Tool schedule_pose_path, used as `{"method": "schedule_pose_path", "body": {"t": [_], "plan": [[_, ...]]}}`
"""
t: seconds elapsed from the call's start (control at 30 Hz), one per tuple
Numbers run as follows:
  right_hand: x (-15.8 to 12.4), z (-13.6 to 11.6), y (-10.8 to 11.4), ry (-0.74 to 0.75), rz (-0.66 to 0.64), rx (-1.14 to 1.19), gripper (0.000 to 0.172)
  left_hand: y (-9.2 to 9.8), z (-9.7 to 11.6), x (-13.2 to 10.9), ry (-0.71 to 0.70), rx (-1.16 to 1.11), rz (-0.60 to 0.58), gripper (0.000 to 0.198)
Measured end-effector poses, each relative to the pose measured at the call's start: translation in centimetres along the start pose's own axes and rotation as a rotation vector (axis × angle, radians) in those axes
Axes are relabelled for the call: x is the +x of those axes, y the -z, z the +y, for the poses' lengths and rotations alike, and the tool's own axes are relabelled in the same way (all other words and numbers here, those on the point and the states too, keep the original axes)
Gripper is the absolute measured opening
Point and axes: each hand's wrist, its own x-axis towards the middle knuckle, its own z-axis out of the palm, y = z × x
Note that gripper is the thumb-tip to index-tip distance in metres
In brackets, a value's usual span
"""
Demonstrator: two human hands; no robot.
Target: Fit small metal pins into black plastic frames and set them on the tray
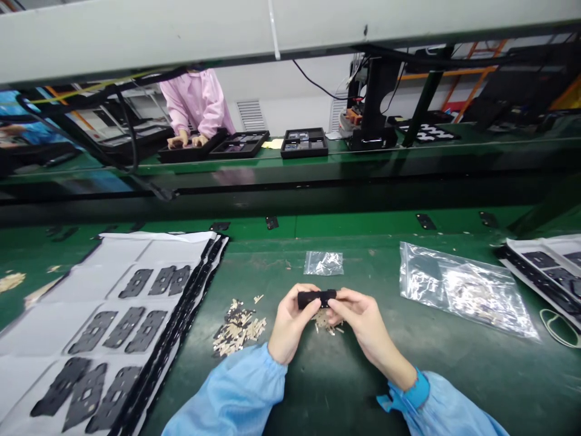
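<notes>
Between both hands is a small black plate-like part [316, 297], held up over the table and seen nearly edge-on. My left hand [293, 318] pinches its left end, and my right hand [358, 315] grips the right end with thumb and fingers. Beneath my hands lies a small pile of tiny beige pieces [327, 324], partly hidden. Left of my left hand is a larger heap of thin beige and black strips [238, 327]. A small clear plastic bag [323, 263] lies just beyond the held part.
Layered trays [104, 254] on the left carry several flat black parts [131, 327]. A large clear zip bag [467, 290] and a rubber band [560, 328] lie to the right. Past the green belt [318, 227], a person in pink [200, 100] works at black trays [304, 143].
</notes>
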Motion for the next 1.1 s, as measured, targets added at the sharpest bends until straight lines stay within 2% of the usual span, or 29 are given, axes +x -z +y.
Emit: {"method": "schedule_pose_path", "body": {"t": [0.1, 0.23, 0.47, 0.7, 0.83, 0.93, 1.0, 1.1], "plan": [[-0.1, -0.1, 0.2, 0.113, -0.037, -0.183, 0.015, 0.3, 0.6, -0.1, -0.133, 0.224, -0.048, 0.014], [-0.3, -0.1, 0.4, 0.209, -0.104, -0.4, 0.013, 0.5, 0.9, 0.0, -0.188, 0.385, -0.099, 0.008], [-0.4, -0.9, 0.8, 0.433, -0.163, -0.756, 0.021, 0.8, 1.4, 0.2, -0.307, 0.622, -0.15, 0.005], [-0.6, -0.9, 1.2, 0.503, -0.258, -1.011, 0.026, 0.5, 1.6, 0.0, -0.389, 0.792, -0.214, 0.008], [-0.5, -0.5, 0.9, 0.461, -0.191, -0.888, 0.024, 0.3, 1.5, -0.3, -0.445, 0.875, -0.218, 0.01], [-0.2, -0.9, 0.6, 0.295, -0.106, -0.608, 0.018, 0.1, 1.3, -0.7, -0.488, 0.912, -0.24, 0.023], [-0.1, -1.4, 0.5, 0.172, -0.063, -0.416, 0.017, -0.1, 1.3, -0.8, -0.44, 0.829, -0.247, 0.035], [-0.1, -2.1, 0.3, 0.088, -0.046, -0.283, 0.022, -0.3, 1.3, -0.8, -0.269, 0.576, -0.122, 0.034]]}}
